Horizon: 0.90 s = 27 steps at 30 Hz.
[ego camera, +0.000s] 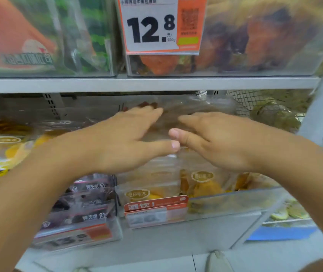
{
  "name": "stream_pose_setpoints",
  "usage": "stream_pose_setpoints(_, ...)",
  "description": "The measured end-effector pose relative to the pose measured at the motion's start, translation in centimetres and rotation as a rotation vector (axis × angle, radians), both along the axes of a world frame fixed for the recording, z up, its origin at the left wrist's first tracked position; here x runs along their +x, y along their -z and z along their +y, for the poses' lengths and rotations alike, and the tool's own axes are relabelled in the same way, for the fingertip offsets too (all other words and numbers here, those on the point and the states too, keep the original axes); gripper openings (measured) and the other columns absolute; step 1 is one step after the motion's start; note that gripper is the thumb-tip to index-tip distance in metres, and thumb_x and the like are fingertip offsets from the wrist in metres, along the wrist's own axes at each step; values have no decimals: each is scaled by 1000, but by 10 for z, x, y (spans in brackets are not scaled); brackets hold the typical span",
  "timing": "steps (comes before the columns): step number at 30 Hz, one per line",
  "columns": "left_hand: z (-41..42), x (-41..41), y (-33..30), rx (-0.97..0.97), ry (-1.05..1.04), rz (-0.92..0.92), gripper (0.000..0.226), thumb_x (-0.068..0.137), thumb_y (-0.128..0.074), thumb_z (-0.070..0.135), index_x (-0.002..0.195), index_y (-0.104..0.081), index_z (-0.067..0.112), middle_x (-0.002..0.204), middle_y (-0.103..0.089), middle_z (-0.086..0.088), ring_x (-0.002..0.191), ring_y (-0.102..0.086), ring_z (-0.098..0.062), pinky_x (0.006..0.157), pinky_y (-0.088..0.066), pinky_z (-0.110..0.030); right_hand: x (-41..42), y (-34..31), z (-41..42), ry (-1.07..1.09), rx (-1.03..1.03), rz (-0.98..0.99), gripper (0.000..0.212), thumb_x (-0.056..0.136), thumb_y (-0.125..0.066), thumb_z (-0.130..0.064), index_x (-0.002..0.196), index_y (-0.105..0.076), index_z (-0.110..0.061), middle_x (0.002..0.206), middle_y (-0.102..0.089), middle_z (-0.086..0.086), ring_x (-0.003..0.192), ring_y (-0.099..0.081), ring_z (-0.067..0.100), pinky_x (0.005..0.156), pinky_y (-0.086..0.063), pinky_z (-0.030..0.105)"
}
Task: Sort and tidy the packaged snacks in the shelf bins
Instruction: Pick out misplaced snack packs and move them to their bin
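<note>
Two hands, left hand [125, 142] and right hand [221, 142], fingers flat on clear snack bags [168, 173], price tag [156, 26] "12.8"

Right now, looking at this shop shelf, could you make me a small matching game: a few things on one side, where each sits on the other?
Things:
1. price tag reading 12.8
2. dark snack packets
3. orange dried-fruit packets
4. both hands

Places:
A. middle bin, lower shelf
B. front of an upper bin
C. over a clear bag, fingers straight
D. lower bin left of the middle one

Pairs: 1-B, 2-D, 3-A, 4-C
</note>
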<state>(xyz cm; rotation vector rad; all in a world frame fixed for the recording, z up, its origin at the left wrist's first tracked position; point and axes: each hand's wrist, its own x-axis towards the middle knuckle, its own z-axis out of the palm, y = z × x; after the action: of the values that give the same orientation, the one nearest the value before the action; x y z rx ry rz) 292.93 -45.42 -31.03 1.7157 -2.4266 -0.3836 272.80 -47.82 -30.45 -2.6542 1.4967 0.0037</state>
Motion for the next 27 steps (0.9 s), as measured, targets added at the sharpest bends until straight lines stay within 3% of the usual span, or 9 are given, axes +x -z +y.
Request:
stream_pose_setpoints(5, 0, -32, 22, 38, 47, -228, 92, 88, -19, 76, 159, -9, 18, 166, -13, -2, 151, -13, -15, 123, -11, -35, -10, 31, 11, 144, 159, -28, 88, 86, -7, -73, 158, -19, -24, 166, -10, 0, 152, -15, 19, 123, -15, 40)
stream_pose_setpoints(9, 6, -18, 14, 4, 48, -121, 85, 92, -24, 71, 159, -13, 20, 166, -10, 2, 151, -10, -9, 122, -10, -29, -12, 25, 12, 42, -99, -405, 43, 102, -45, -38, 141, -54, -22, 137, -61, -3, 125, -55, 11, 104, -41, 26)
stream_pose_setpoints(11, 21, -4, 8, -100, 65, -70, 68, 97, -28, 65, 153, -33, 26, 158, -36, 1, 144, -32, -14, 118, -28, -35, 5, 20, 25, -126, -322, -587, 25, 96, -59, -19, 117, -72, -20, 109, -74, -7, 101, -64, 1, 88, -43, 9)
stream_pose_setpoints(13, 39, 28, 2, -219, 31, -66, 44, 99, -36, 57, 124, -61, 32, 117, -68, 3, 108, -61, -19, 91, -51, -41, 37, 14, 46, -271, -380, -750, 19, 89, -63, -16, 101, -76, -22, 95, -74, -13, 90, -65, 0, 81, -44, 6)
stream_pose_setpoints(15, 59, 72, -1, -298, -92, -49, 34, 93, -45, 51, 102, -71, 31, 92, -72, 8, 86, -65, -16, 75, -53, -39, 76, 11, 60, -371, -332, -773, 17, 87, -64, -21, 101, -74, -24, 94, -72, -14, 87, -65, 3, 79, -46, 13)
stream_pose_setpoints(17, 76, 124, 7, -450, -320, 22, 27, 87, -55, 44, 100, -73, 29, 97, -72, 11, 91, -66, -13, 83, -53, -36, 118, 12, 63, -381, -243, -599, 29, 89, -65, -35, 116, -68, -27, 111, -68, -13, 100, -61, 6, 86, -41, 16)
stream_pose_setpoints(20, 95, 181, 28, -635, -619, 176, 43, 75, -62, 42, 111, -70, 20, 112, -68, 5, 109, -61, -16, 97, -46, -30, 173, 21, 54, -337, -92, -335, 78, 81, -67, -60, 147, -40, -29, 151, -39, -6, 139, -36, 13, 112, -31, 26)
stream_pose_setpoints(24, 100, 203, 48, -478, -551, 95, 73, 66, -47, 55, 130, -62, 21, 142, -52, -2, 137, -41, -23, 116, -32, -41, 217, 38, 32, -340, 112, -246, 118, 66, -72, -74, 156, -6, -38, 167, -1, -2, 153, -3, 20, 121, -23, 45)
stream_pose_setpoints(27, 104, 212, 52, -361, -449, 57, 86, 59, -39, 59, 140, -53, 32, 154, -39, 6, 149, -16, -21, 121, -19, -46, 237, 50, 21, -363, 116, -142, 118, 65, -75, -69, 156, -6, -39, 156, -24, 6, 143, -30, 30, 113, -36, 42)
